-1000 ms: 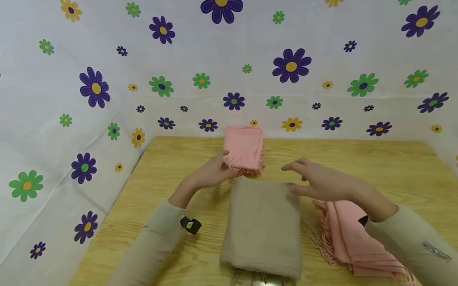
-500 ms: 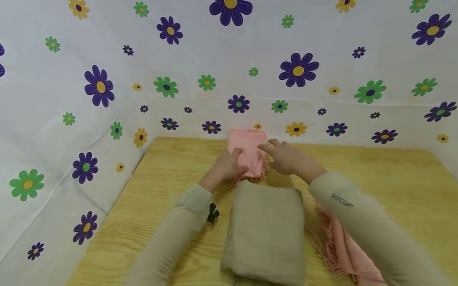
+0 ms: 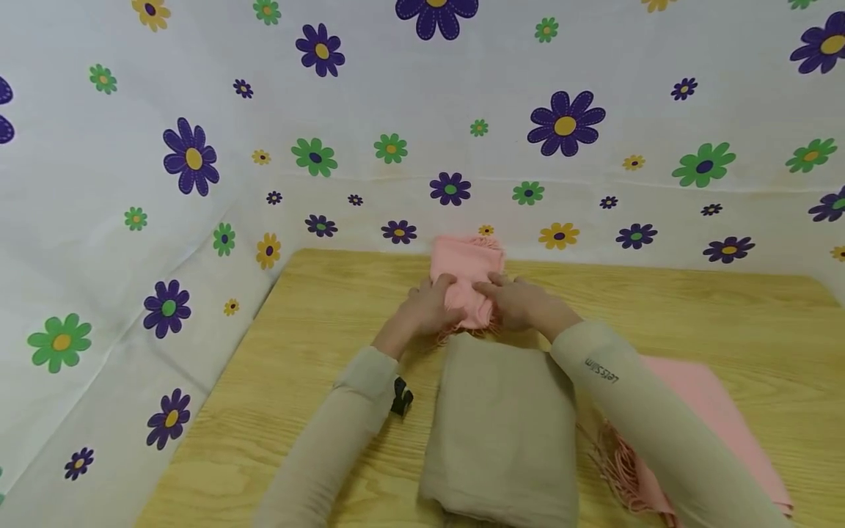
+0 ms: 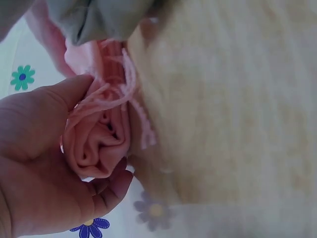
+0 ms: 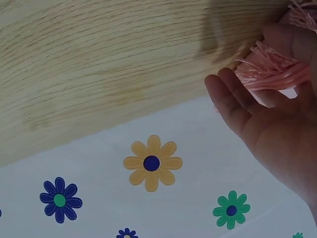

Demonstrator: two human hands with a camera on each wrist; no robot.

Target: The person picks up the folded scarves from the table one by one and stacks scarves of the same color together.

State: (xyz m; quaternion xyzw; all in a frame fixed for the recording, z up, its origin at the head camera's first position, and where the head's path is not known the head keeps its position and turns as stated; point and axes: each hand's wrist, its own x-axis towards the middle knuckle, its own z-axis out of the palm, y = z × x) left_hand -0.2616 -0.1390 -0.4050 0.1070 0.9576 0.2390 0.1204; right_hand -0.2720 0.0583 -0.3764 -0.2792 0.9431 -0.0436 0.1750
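A small folded pink fringed scarf [image 3: 463, 258] lies at the back of the wooden table, against the flowered cloth. My left hand [image 3: 425, 309] grips its left side. In the left wrist view the thumb lies on top of the rolled layers of the scarf [image 4: 101, 148], with fingers curled beneath. From the right, my right hand [image 3: 526, 302] holds the other side. The right wrist view has the thumb over the fringed edge [image 5: 270, 69] and the fingers below. In front of both hands sits a folded beige cloth [image 3: 505, 425].
Another pink fringed scarf [image 3: 706, 403] lies at the right, partly covered by my right sleeve. A white cloth with flower prints [image 3: 370, 95] hangs behind and to the left of the wooden table [image 3: 264, 411]. A black strap piece [image 3: 401, 397] shows at my left wrist.
My right hand has moved from above the beige cloth to the right side of the small pink scarf. My left hand has closed on its left side, and the scarf's near part is squeezed narrower.
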